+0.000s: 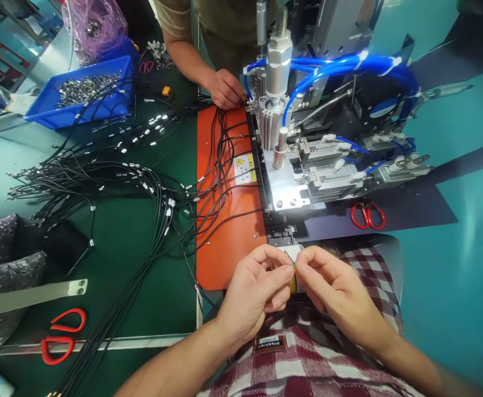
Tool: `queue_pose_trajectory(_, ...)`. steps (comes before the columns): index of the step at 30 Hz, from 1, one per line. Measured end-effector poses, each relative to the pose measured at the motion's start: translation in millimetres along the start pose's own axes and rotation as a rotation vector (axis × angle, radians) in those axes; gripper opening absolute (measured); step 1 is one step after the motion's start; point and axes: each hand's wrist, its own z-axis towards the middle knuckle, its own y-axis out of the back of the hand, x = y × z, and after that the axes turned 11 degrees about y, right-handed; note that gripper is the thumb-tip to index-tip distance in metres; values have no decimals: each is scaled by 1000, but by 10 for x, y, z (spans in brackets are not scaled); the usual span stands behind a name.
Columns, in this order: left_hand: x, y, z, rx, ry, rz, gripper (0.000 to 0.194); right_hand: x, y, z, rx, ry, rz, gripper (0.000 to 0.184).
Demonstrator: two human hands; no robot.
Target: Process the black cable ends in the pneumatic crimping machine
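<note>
My left hand point(262, 281) and my right hand point(334, 289) meet in front of the machine's near end, fingertips pinched together. Between them shows the end of a thin black cable point(290, 258), with a tiny orange-yellow bit at the fingertips; most of it is hidden by the fingers. Just beyond my hands is the lower end of the machine point(283, 179), a metal press with cylinders and blue air hoses. Black cables point(220, 193) run across the orange plate point(233, 242) toward its edge.
Another person's hand point(227, 90) works at the machine's far end. Bundled cables point(154, 182) cover the green table at left. A blue bin point(84, 113) holds small metal parts. Red-handled scissors lie at lower left point(63, 335) and on the right point(368, 215).
</note>
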Motion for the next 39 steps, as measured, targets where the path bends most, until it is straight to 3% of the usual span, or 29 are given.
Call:
queue_pose_trajectory(7, 27, -33, -10, -88, -62, 27, 22, -13, -4, -6, 6, -49, 73, 27)
queue_pose_trajectory(20, 57, 9, 30, -89, -17, 162, 25, -64, 34, -39, 34, 20, -46, 24)
queue_pose_trajectory(28, 65, -11, -21, -101, -48, 210, 23, -74, 22, -73, -20, 44, -76, 22)
queue_pose_trajectory(33, 38, -34, -44, -107, -107, 175, 24, -29, 80, -33, 33, -108, 81, 26)
queue_pose_trajectory(36, 15, -17, -43, -59, -54, 197, 25, -10, 162, 58, 117, -230, 217, 27)
queue_pose_trajectory(39, -12, 23, -41, 9, 4, 232, 24, 28, 234, 161, 211, -220, 223, 27)
